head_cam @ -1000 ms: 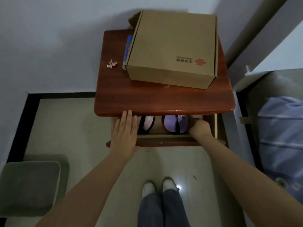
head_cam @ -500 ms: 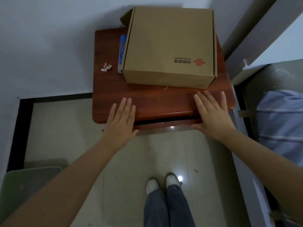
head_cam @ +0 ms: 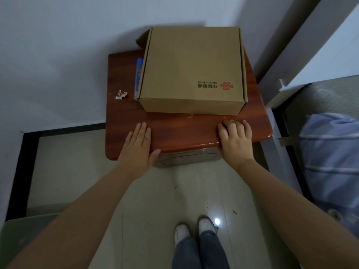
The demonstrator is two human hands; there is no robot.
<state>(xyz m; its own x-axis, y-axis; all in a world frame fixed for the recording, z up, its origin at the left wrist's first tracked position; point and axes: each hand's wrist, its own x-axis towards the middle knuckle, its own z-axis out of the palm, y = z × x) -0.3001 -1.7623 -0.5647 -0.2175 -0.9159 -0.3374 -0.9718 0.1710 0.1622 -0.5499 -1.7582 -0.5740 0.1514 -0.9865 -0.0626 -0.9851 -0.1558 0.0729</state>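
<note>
A reddish-brown wooden nightstand (head_cam: 184, 131) stands against the wall, its drawer front (head_cam: 188, 158) pushed in under the top. My left hand (head_cam: 138, 146) lies flat on the top's front edge with straight fingers, thumb at the edge. My right hand (head_cam: 236, 138) rests on the top near its right front, fingers bent at the knuckles and holding nothing. A closed cardboard box (head_cam: 192, 72) with a red logo sits on the top behind both hands.
A blue flat item (head_cam: 138, 74) lies wedged beside the box, and a crumpled paper scrap (head_cam: 121, 94) sits at the top's left edge. A bed with a striped blue cover (head_cam: 332, 158) is at the right. A green cushion (head_cam: 21, 230) lies on the floor at lower left.
The drawer, open a second ago with pink and purple items inside, is now pushed shut. Both hands moved up onto the top; the right hand's fingers have curled since half a second ago.
</note>
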